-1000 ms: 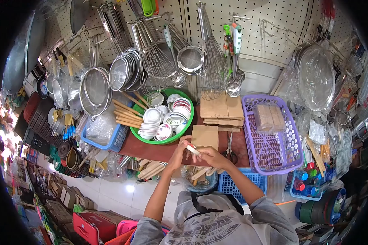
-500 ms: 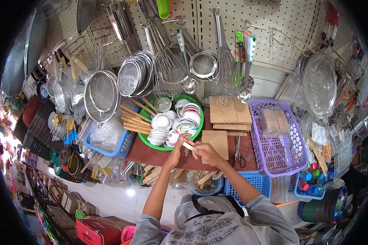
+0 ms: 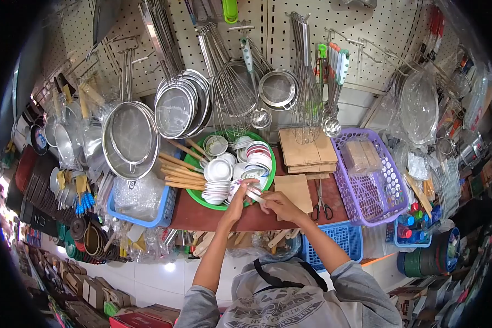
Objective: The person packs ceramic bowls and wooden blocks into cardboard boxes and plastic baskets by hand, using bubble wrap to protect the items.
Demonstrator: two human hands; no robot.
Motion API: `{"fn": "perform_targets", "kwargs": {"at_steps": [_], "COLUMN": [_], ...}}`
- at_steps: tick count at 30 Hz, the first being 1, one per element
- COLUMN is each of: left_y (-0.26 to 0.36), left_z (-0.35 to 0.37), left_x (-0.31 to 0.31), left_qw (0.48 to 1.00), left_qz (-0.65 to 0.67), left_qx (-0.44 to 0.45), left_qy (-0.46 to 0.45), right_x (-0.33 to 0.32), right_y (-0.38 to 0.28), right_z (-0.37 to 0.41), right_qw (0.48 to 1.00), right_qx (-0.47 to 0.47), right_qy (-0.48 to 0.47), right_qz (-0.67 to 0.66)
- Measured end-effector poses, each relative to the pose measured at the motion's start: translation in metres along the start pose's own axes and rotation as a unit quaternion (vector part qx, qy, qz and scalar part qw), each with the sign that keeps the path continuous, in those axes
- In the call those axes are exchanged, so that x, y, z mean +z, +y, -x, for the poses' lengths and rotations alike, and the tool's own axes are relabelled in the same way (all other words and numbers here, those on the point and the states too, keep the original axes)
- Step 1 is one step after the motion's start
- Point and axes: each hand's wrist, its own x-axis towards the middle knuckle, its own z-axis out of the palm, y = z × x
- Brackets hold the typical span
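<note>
Close together in front of the green basin (image 3: 190, 198), both my hands are at a small white dish (image 3: 254, 192), seen nearly edge-on. My left hand (image 3: 238, 201) is closed on its left side, thumb on top. The bent fingers of my right hand (image 3: 283, 206) pinch at its right end; the fingertips are partly hidden. Small white bowls (image 3: 218, 170) fill the basin, some stacked, some with red or floral patterns. Several wooden handles (image 3: 181, 170) stick out over the basin's left side.
Brown cardboard pieces (image 3: 306, 150) and scissors (image 3: 321, 202) lie right of the basin on the red table (image 3: 224, 220). A purple basket (image 3: 369, 214) stands farther right, a blue basket (image 3: 168, 206) at left. Whisks (image 3: 232, 82) and strainers (image 3: 130, 134) hang above.
The view has shifted slightly. The dish has turned a little between my hands, and my right fingers have shifted along its right end. Both hands stay in front of the basin.
</note>
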Motion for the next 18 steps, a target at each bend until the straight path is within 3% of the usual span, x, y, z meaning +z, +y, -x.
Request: {"fn": "perform_targets", "kwargs": {"at_steps": [6, 12, 15, 18], "left_y": [0.012, 0.002, 0.002, 0.000], "left_z": [0.008, 0.005, 0.005, 0.007], "left_x": [0.002, -0.012, -0.013, -0.004], "left_qw": [0.977, 0.996, 0.998, 0.990], "left_qz": [-0.201, 0.063, 0.023, -0.132], "left_qx": [0.064, -0.053, -0.016, 0.051], "left_qy": [-0.026, -0.040, -0.050, -0.025], "right_x": [0.003, 0.019, 0.020, 0.021], "right_y": [0.003, -0.017, -0.005, 0.001], "right_z": [-0.003, 0.001, 0.003, 0.003], "right_qw": [0.995, 0.993, 0.994, 0.992], "right_qx": [0.076, 0.066, 0.069, 0.091], "right_qy": [0.056, 0.081, 0.079, 0.087], "right_qz": [-0.036, -0.056, -0.013, -0.007]}}
